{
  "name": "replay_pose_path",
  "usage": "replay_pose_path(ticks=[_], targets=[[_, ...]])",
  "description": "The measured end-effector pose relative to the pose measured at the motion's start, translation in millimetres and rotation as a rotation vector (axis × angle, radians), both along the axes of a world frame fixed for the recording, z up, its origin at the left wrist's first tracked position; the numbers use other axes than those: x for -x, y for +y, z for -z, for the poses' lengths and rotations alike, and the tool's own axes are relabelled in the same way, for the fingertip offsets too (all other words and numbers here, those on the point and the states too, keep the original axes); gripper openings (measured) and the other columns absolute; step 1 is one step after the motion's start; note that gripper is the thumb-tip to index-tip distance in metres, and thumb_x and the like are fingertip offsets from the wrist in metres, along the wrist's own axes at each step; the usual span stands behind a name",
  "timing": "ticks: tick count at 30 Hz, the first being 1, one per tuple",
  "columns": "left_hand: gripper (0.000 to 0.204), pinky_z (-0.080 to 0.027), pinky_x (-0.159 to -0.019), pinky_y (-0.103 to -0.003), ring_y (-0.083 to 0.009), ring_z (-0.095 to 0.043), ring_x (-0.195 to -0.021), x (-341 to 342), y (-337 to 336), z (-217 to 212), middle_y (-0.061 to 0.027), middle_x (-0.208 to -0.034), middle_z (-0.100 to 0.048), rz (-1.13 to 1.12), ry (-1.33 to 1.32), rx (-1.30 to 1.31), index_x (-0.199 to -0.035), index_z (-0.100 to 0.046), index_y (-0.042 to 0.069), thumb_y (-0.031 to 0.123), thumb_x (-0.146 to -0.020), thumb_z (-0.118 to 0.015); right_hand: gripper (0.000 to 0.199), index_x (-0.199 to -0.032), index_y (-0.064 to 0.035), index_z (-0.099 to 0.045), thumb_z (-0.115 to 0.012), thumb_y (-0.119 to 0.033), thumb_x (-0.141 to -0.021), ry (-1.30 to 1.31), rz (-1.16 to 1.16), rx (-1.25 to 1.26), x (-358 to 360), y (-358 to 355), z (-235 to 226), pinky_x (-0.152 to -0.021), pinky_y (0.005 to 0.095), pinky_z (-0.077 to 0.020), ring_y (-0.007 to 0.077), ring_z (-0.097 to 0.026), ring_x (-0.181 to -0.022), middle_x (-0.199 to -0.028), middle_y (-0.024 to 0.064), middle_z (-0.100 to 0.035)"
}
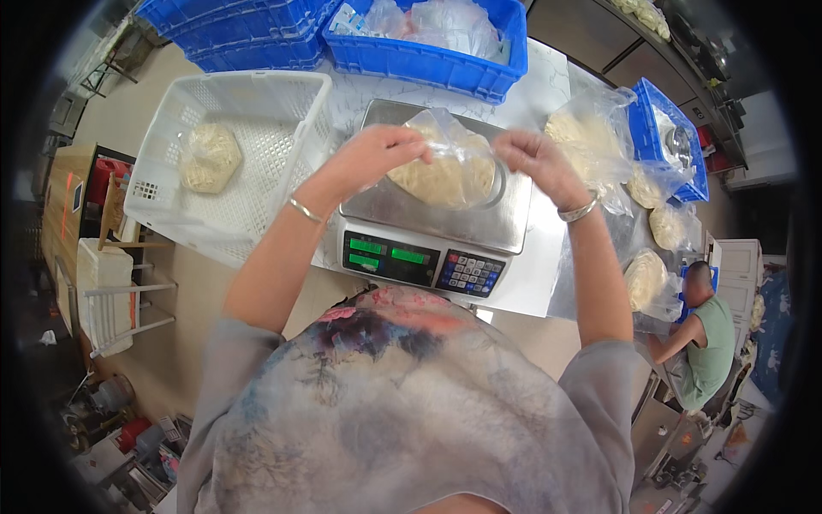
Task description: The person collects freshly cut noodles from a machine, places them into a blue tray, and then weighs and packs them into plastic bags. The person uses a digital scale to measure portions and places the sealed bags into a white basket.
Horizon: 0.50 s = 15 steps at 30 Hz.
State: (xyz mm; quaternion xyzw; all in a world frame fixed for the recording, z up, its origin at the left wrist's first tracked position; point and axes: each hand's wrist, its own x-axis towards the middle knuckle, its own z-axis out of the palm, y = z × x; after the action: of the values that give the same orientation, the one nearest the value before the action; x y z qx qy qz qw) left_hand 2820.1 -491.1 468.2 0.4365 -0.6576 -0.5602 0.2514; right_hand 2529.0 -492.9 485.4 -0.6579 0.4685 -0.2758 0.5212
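Note:
A clear plastic bag of pale yellow noodles [441,178] lies on the steel plate of a digital scale [364,190]. My left hand [377,158] pinches the upper left edge of the bag, fingers closed. On the other side, my right hand [541,164] is curled closed at the bag's upper right edge, slightly blurred. The plastic between the two hands is drawn up and spread. Green digits glow on the scale's display [390,257], beside its keypad [469,274].
Left of the scale stands a white perforated crate [282,141] holding one bag of noodles [210,158]. Blue crates [428,75] line the back. More bagged noodles [646,278] lie at right, near another blue crate [638,116]. A person in green [711,343] sits at far right.

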Motion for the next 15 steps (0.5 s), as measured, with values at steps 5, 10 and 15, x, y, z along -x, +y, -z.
replay_pose_path(ticks=[5,10,15], targets=[[0.023,-0.041,-0.097,-0.032,-0.0182,-0.056,-0.107,-18.0,29.6,56.8,-0.008,-0.115,-0.063,-0.327,0.764,-0.522,-0.105,-0.065,0.004,0.022,-0.097,-0.054,0.026,-0.075,-0.0087,-0.051,-0.055,-0.022,-0.097,-0.637,0.366,-0.384,8.4,31.6,58.0,-0.067,0.0282,-0.0424,0.0149,-0.05,-0.069,-0.07,0.0002,-0.05],[0.024,-0.04,-0.101,-0.036,-0.0242,-0.052,-0.12,-4.6,31.1,18.4,-0.0146,-0.129,-0.057,-0.148,0.852,-0.299,-0.109,-0.061,0.005,0.023,-0.101,-0.047,0.021,-0.079,-0.0035,-0.057,-0.058,-0.02,-0.093,-0.914,0.333,-0.188,-8.6,53.3,16.8,-0.079,0.0326,-0.044,0.0187,-0.055,-0.087,-0.096,0.0111,-0.066],[0.047,-0.039,-0.103,-0.036,-0.0185,-0.053,-0.118,37.4,33.2,-25.5,-0.0121,-0.132,-0.058,-0.042,0.538,-0.053,-0.134,-0.052,-0.002,0.033,-0.104,-0.04,0.02,-0.092,-0.004,-0.073,-0.06,-0.018,-0.089,-0.21,0.089,0.404,-48.5,53.8,-18.4,-0.073,0.0276,-0.0444,0.0137,-0.058,-0.086,-0.095,0.0025,-0.069]])
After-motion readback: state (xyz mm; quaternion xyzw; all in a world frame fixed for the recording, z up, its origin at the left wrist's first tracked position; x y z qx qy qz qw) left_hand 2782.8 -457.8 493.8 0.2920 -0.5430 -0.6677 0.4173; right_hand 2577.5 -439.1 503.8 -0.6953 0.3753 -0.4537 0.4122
